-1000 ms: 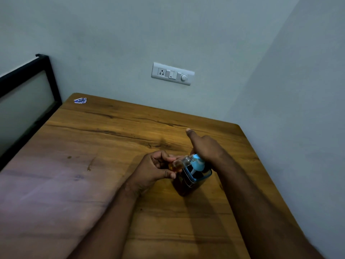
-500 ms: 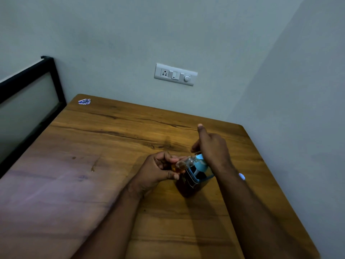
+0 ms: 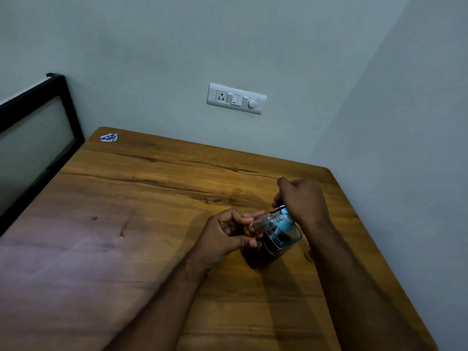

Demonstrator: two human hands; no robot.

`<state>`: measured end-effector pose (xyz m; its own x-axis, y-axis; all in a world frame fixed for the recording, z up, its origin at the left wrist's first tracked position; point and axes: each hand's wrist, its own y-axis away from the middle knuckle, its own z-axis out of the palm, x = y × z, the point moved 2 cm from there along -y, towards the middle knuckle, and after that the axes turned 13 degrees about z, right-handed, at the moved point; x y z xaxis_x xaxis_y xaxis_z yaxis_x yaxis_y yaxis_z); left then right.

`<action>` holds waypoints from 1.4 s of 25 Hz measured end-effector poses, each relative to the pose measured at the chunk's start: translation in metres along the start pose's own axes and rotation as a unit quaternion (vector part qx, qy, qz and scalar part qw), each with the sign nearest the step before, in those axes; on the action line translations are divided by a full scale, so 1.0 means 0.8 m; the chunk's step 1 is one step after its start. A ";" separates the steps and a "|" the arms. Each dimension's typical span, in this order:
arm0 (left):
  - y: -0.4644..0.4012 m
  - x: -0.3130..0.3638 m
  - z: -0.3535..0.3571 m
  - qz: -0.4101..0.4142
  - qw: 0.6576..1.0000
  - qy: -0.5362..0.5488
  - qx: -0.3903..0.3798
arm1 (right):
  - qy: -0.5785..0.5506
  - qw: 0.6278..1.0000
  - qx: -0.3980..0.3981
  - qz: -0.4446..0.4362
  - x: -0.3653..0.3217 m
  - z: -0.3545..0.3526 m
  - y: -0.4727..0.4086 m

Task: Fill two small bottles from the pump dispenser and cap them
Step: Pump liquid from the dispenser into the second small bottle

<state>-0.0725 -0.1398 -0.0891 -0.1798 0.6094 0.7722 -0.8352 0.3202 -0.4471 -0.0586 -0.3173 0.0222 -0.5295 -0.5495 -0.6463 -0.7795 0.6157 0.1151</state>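
Note:
A clear pump dispenser (image 3: 272, 247) with dark amber liquid and a light blue pump head stands on the wooden table (image 3: 162, 224), right of centre. My right hand (image 3: 301, 201) sits on top of the pump head, fingers curled over it. My left hand (image 3: 225, 236) holds a small bottle (image 3: 250, 230) with orange-amber liquid right under the clear spout, pinched between thumb and fingers. Most of the small bottle is hidden by my fingers. A second small bottle and the caps are not visible.
The table fits into a room corner, with walls behind and on the right. A switch panel (image 3: 236, 98) is on the back wall. A black-framed panel (image 3: 38, 127) borders the left side. A small blue sticker (image 3: 109, 138) lies at the far left corner; small drips mark the wood (image 3: 122, 233).
My right hand has risen and curled more over the pump head, its forefinger no longer pointing out. My left hand stays holding the small bottle at the spout. The view shifted slightly.

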 end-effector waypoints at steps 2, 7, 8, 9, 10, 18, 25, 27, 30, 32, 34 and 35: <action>-0.002 0.000 -0.004 0.001 1.000 0.000 -0.001 | -0.015 1.000 -0.004 0.003 0.000 0.003 0.006; -0.003 0.005 -0.016 -0.005 1.000 0.008 0.011 | -0.087 0.996 -0.010 -0.004 -0.004 0.014 0.016; -0.002 0.006 -0.017 -0.007 1.000 0.013 0.012 | -0.094 0.996 -0.012 -0.007 -0.006 0.016 0.017; -0.001 0.007 -0.017 -0.010 1.000 0.019 0.014 | -0.100 0.995 -0.014 -0.008 -0.006 0.017 0.018; 0.000 0.008 -0.017 -0.015 0.999 0.023 0.018 | -0.105 0.994 -0.017 -0.008 -0.007 0.018 0.020; 0.018 0.018 -0.008 -0.032 0.997 0.033 0.059 | -0.144 0.990 -0.003 -0.005 -0.002 0.020 0.033; 0.035 0.013 -0.006 -0.043 0.992 0.007 0.115 | -0.130 0.991 -0.014 0.002 -0.002 0.019 0.033; 0.034 0.015 -0.006 -0.041 0.992 -0.014 0.115 | -0.122 0.992 -0.019 0.002 -0.003 0.019 0.034; 0.031 0.020 -0.002 -0.028 0.993 -0.044 0.106 | -0.098 0.995 -0.030 0.001 -0.003 0.020 0.032; 0.030 0.023 -0.001 -0.023 0.993 -0.056 0.102 | -0.087 0.995 -0.040 0.001 -0.004 0.020 0.030; 0.029 0.023 -0.001 -0.024 0.993 -0.057 0.099 | -0.089 0.994 -0.058 0.011 -0.006 0.019 0.028; 0.030 0.024 -0.001 -0.023 0.993 -0.054 0.098 | -0.090 0.994 -0.067 0.018 -0.008 0.018 0.027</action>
<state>-0.0953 -0.1200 -0.0857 -0.1845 0.5117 0.8391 -0.9270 0.1932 -0.3216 -0.0675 -0.2922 0.0175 -0.4982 -0.4113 -0.7633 -0.8053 0.5458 0.2316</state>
